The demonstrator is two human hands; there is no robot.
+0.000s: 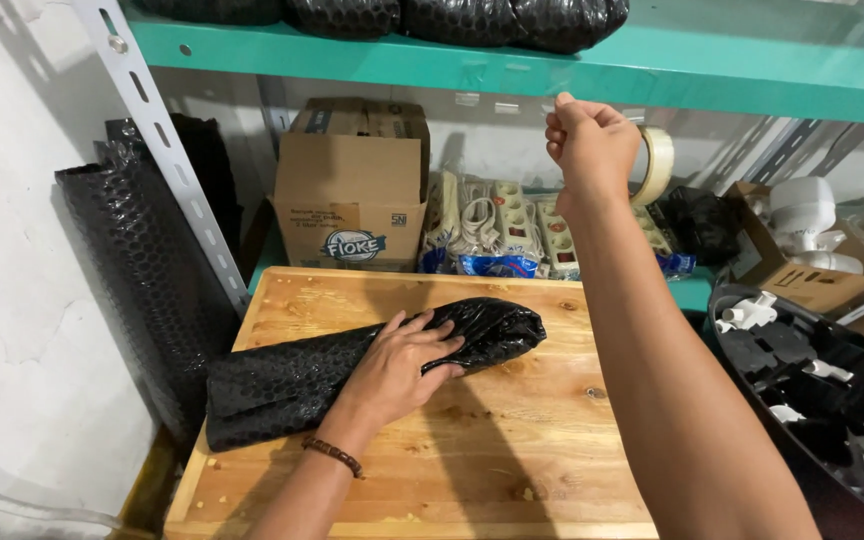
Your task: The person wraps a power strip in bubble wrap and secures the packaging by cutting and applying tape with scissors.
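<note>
L hand (397, 365) lies flat on a black bubble-wrap bundle (352, 365), mid-frame on the wooden tabletop (512, 440), fingers (422, 330) spread wide and pressing it down, not gripping. The bundle is already rolled into a long parcel w/ its right end tucked to a rounded tip; the left end looks looser and flatter. No tape shows on it, so judging by that, wrapping is done but sealing isn't.

R hand (592, 140) is raised at upper centre, just under the teal shelf (552, 65), fingers curled into a loose fist right beside a tape roll (657, 165). Can't tell if they pinch a tape end or nothing.

Around: spare bubble-wrap roll (137, 270) at left against the wall, cardboard box (352, 195) and packaged power strips (512, 230) behind the tabletop, dark bin (822, 390) of black and white parts at lower right.
</note>
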